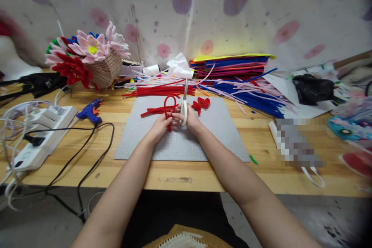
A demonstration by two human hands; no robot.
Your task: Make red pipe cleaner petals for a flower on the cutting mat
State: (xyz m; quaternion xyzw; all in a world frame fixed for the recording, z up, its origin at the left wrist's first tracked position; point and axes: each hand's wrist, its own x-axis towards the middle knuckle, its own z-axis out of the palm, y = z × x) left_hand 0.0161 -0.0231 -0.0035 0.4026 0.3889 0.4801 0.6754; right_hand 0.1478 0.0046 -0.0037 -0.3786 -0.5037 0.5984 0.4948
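Note:
My left hand [161,126] is closed on a red pipe cleaner [166,105], which is bent into an upright loop above the fingers. Close beside it, my right hand [192,118] grips a pair of scissors [184,110] with pale handles, its metal blades pointing up and away from me. Both hands are over a grey cutting mat [136,139]. Behind the left hand lie more red pipe cleaners [151,111]. Just past the right hand rest several small red shaped pieces [203,103]. The fingers of both hands partly overlap, so their exact contact is hidden.
A blue glue gun [91,112] and a white power strip [48,135] with trailing cords are at left. Behind them stands a woven basket [106,70] of fuzzy flowers. Bundles of blue and pink pipe cleaners [255,97] spread along the back right, near a black plastic bag [313,88].

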